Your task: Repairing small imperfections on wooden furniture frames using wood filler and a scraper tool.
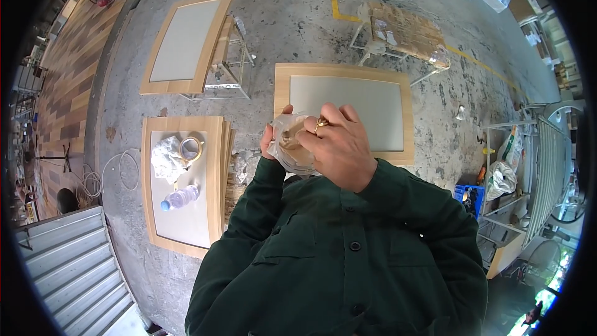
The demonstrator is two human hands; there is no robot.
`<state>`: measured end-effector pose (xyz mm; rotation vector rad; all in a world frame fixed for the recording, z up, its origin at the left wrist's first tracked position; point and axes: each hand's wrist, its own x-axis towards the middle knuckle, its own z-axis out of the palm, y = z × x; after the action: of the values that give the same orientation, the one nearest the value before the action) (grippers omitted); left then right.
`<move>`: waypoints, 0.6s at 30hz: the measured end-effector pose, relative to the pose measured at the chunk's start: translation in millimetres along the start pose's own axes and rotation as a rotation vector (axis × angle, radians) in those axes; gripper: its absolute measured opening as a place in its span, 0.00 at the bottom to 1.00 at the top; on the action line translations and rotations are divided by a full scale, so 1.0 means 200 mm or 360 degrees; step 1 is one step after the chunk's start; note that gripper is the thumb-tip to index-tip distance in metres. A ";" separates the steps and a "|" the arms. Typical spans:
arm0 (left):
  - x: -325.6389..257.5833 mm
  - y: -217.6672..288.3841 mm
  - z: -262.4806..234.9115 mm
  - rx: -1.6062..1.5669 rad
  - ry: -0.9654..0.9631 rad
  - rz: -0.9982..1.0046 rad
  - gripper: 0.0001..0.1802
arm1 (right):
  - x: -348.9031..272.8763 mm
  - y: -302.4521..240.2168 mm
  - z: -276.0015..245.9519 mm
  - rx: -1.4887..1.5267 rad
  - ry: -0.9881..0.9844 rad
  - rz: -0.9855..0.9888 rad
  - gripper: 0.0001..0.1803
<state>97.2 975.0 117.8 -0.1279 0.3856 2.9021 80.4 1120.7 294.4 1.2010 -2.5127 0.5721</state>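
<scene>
My left hand [268, 143] is wrapped round a clear plastic tub [295, 164] close to my chest. Tan paste [289, 139] lies inside it. From the other side, my right hand [341, 144], with a ring on one finger, reaches over the rim. Its fingers are curled and its fingertips go into the tub, so whatever they pinch is hidden. Just beyond both hands lies a framed panel [345, 102] with a pale grey middle and a light wood border.
Stacked framed panels [214, 180] at left carry a tape roll [191, 148], a plastic bottle [180, 197] and crumpled plastic [166, 157]. Another framed panel [186, 40] rests on a metal stand at far left. A cardboard-topped stand [404, 30] is at far right; a metal rack [535, 174] stands right.
</scene>
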 end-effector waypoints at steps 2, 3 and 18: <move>0.01 0.03 0.01 0.0313 -0.0292 -0.0091 0.25 | 0.01 0.00 0.00 -0.0025 -0.0051 0.0000 0.04; 0.02 0.04 0.00 0.0314 -0.0291 -0.0090 0.25 | 0.02 0.00 0.01 -0.0046 -0.0036 0.0017 0.03; 0.04 0.05 -0.07 -0.0070 -0.0242 -0.0125 0.29 | 0.01 0.00 0.01 0.0253 0.0090 0.0386 0.10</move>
<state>88.8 963.9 106.1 0.0692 0.2836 2.8199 79.2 1117.3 293.3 0.9195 -2.6237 0.8665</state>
